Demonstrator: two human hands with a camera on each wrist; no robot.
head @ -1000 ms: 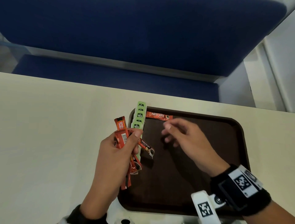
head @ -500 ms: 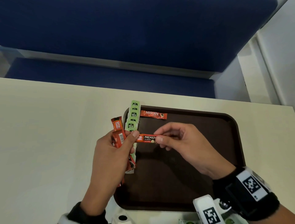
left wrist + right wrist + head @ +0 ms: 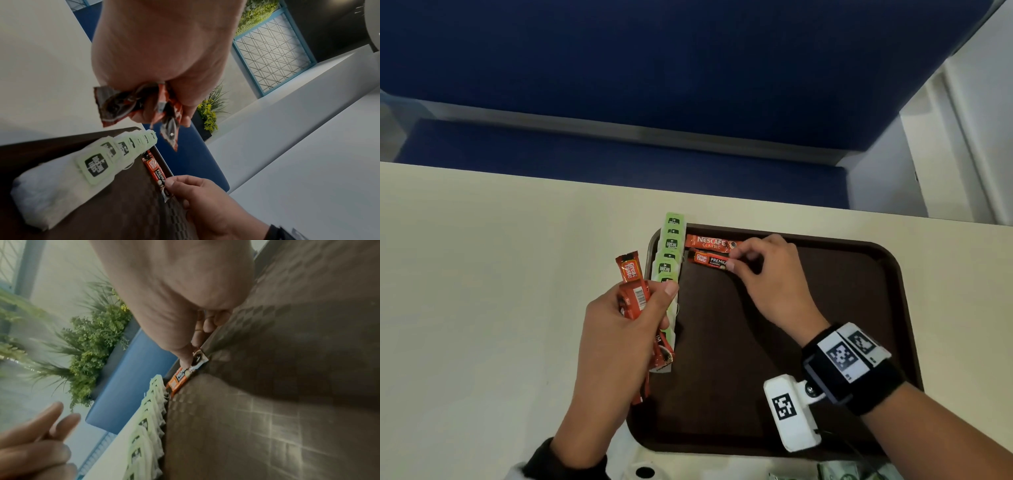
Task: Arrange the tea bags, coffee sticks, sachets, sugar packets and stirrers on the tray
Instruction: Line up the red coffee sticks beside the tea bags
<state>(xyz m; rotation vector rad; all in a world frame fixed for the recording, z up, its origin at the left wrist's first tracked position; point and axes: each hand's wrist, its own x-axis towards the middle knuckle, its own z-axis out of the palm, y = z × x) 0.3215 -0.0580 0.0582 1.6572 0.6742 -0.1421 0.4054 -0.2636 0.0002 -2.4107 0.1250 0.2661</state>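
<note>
A dark brown tray [image 3: 859, 308] lies on the cream table. A row of green-tagged tea bags [image 3: 669, 250] lines its left edge. A Nescafe stick [image 3: 710, 241] lies along the far rim. Just below it my right hand [image 3: 763, 274] pinches the right end of a Great Taste Premium coffee stick [image 3: 709, 259], held low at the tray floor [image 3: 267, 402]. My left hand [image 3: 626, 318] hovers over the tray's left edge and grips a bunch of red coffee sticks [image 3: 631, 284], whose ends [image 3: 164, 123] hang below the palm.
A blue padded bench [image 3: 688, 68] runs behind the table. More green packets [image 3: 835, 474] show at the bottom edge, near the tray's front rim. Bare table spreads to the left of the tray, and the tray floor right of my hand is bare.
My right hand took one Premium stick from the left hand's bunch and carried it up to the far left of the tray, under the Nescafe stick. The left hand stayed put.
</note>
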